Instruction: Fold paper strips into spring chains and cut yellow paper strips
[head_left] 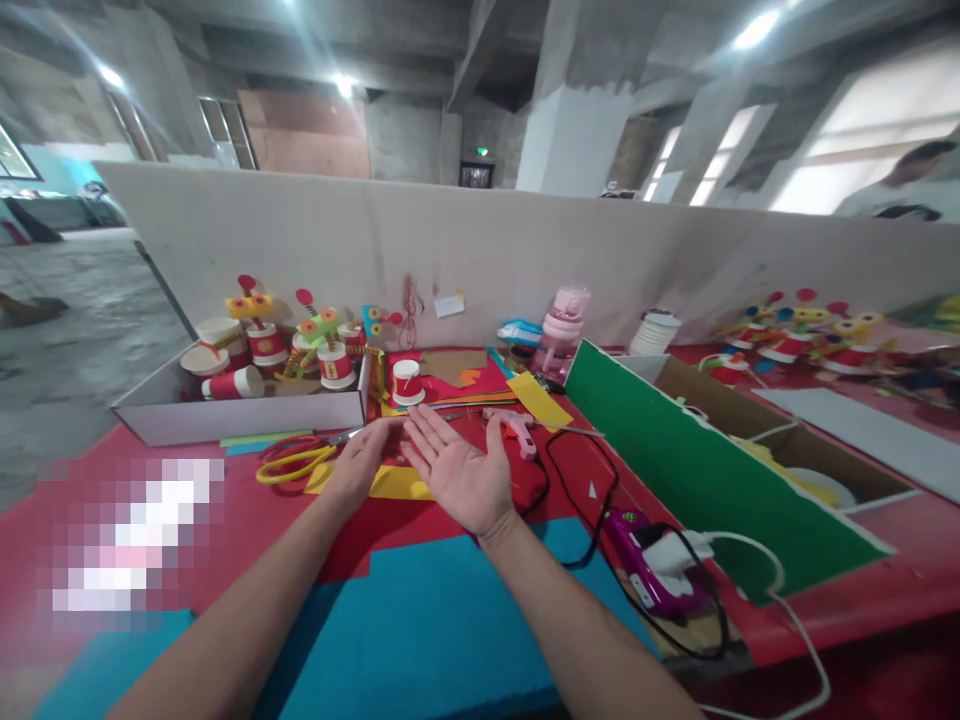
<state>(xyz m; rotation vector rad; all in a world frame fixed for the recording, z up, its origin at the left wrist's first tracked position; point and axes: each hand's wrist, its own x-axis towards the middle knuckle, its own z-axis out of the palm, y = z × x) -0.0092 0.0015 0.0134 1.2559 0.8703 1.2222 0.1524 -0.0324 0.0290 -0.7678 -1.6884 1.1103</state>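
Note:
Palm up, with its fingers stretched out and nothing on it, my right hand (pixel 466 478) is over the middle of the table. My left hand (pixel 363 465) is beside it, its fingers extended towards the right hand's fingertips, and no held thing shows. Yellow-handled scissors (pixel 296 466) lie just left of my left hand. Under and behind the hands is a yellow paper strip (pixel 405 483). A pink glue gun (pixel 517 432) lies just beyond my right hand. A red and white paper cup (pixel 407 382) stands upside down behind both hands.
A white box (pixel 247 418) at left holds paper-cup figures. On the right stand a green-sided divided box (pixel 705 470) and a purple power strip (pixel 652 565) with a white plug and cables. Blue sheets (pixel 435 630) lie in front. A pink bottle (pixel 562 330) stands near the partition (pixel 480 240).

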